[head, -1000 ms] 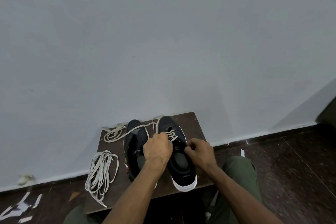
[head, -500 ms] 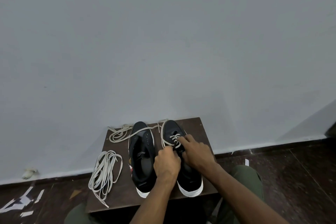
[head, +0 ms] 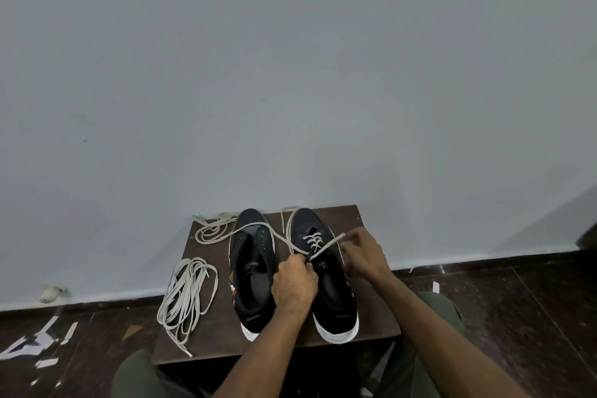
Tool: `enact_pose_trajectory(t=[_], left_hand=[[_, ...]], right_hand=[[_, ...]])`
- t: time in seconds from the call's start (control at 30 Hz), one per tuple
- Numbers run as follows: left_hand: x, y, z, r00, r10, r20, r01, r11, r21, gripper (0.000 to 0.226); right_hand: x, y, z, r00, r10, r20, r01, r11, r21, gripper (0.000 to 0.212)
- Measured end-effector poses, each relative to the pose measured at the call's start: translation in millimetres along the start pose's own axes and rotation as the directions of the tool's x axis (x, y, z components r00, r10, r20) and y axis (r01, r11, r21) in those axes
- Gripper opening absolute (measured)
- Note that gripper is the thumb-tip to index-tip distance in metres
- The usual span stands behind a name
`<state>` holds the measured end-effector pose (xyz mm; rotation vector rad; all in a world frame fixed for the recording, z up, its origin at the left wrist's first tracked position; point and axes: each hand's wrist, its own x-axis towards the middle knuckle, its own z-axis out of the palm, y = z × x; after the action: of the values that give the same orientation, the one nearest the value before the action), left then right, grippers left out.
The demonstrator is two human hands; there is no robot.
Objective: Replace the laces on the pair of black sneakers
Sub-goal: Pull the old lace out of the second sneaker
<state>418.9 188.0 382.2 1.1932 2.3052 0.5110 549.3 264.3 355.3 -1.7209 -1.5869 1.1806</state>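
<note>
Head view, read from left to right: scraps of white paper [head: 30, 344] lie on the dark floor, and a small pale object [head: 53, 291] sits at the foot of the wall. On the brown counter [head: 371, 317], a bundle of pale laces [head: 189, 292] lies loose near its left edge, one end trailing toward the front corner. A second heap of lace [head: 214, 229] lies at the back left, and a strand runs from it across the left sneaker [head: 252, 271], whose eyelets look bare. That strand could snag on the left sneaker's toe and drag it when pulled.

The left hand [head: 295, 284] is closed in a pinch on the lace [head: 326, 247] at the tongue of the right sneaker [head: 329, 281], which stands just beside its mate and shows only a few crossings near the toe. The right hand [head: 363, 257] is curled on the same lace farther along, drawing it up and to the right; its edges are blurred, so the exact finger hold is unclear.

Several risks seem likely from here. A hard pull could draw the lace unevenly, leaving one end short for the upper eyelets. The flat lace could twist as it passes an eyelet. A slip of the left pinch could let the crossings slacken. The loose bundle, lying near the edge, could slide off if the counter is jolted.
</note>
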Motion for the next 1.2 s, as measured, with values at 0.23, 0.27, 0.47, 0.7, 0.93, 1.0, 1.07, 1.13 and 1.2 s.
enact_pose_trajectory(t=[0.23,0.27,0.47,0.7,0.93,1.0,1.07,1.13,1.2], left_hand=[[-6.6,-4.0,-1.3,1.000,-0.023,-0.017,0.021,0.997,-0.077,0.025],[-7.3,-4.0,-1.3,1.000,-0.024,-0.015,0.023,0.997,-0.080,0.025],[-6.6,-5.2,-1.2,1.000,-0.009,-0.020,0.007,0.997,-0.071,0.022],[-4.3,-5.7,2.1,1.000,0.001,-0.029,-0.002,0.999,-0.037,0.022],[-6.3,-7.6,1.4,1.000,-0.005,-0.013,0.004,1.000,-0.019,0.025],[-5.7,-8.9,1.2,1.000,0.007,-0.012,-0.007,1.000,-0.019,0.025],[-5.1,-8.6,1.3,1.000,0.017,-0.017,-0.018,1.000,-0.015,0.024],[-5.1,-8.2,1.9,0.999,0.023,-0.025,-0.023,1.000,-0.018,0.023],[-5.8,-8.2,2.0,0.999,0.028,-0.031,-0.029,0.999,-0.020,0.022]], right_hand=[[-6.5,-21.1,9.0,0.714,-0.596,0.367,0.668,0.425,-0.610,0.027],[-3.8,-19.1,12.6,0.688,-0.615,0.385,0.681,0.364,-0.635,0.023],[-1.4,-41.3,-14.1,0.861,-0.456,-0.225,0.427,0.889,-0.169,0.014],[0.0,-33.0,-33.6,0.852,-0.514,-0.101,0.455,0.821,-0.345,0.039],[-6.0,-16.9,23.6,0.688,-0.640,0.342,0.652,0.338,-0.679,0.023],[-4.0,-24.1,19.6,0.691,-0.675,0.258,0.646,0.415,-0.641,0.022],[-1.0,-37.0,3.4,0.727,-0.681,0.088,0.594,0.561,-0.576,0.018],[3.5,-49.9,-20.9,0.796,-0.595,-0.109,0.505,0.753,-0.422,0.011],[6.8,-62.5,-44.6,0.825,-0.488,-0.287,0.453,0.873,-0.182,0.007]])
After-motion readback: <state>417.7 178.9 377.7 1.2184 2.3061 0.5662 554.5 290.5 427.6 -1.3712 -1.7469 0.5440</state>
